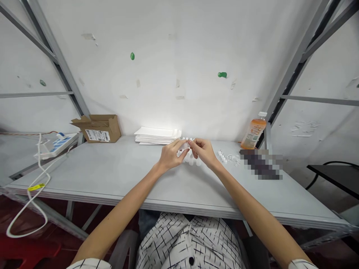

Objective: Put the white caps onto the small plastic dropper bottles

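The left hand (169, 154) and right hand (203, 150) pinched, and partly hid, a small white piece (183, 146) above the middle of the table (117, 168); its outline was unclear, its colour milky. White knobs (191, 162) lay below, partly covered. Far left of them lay a paper stack (154, 136); far right, a bottle (253, 133) stood behind a pixelated patch (260, 164).

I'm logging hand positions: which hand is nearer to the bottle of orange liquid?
The right. The right hand is to the left of the bottle and nearer the person; the left hand is farther left, beyond the right hand.
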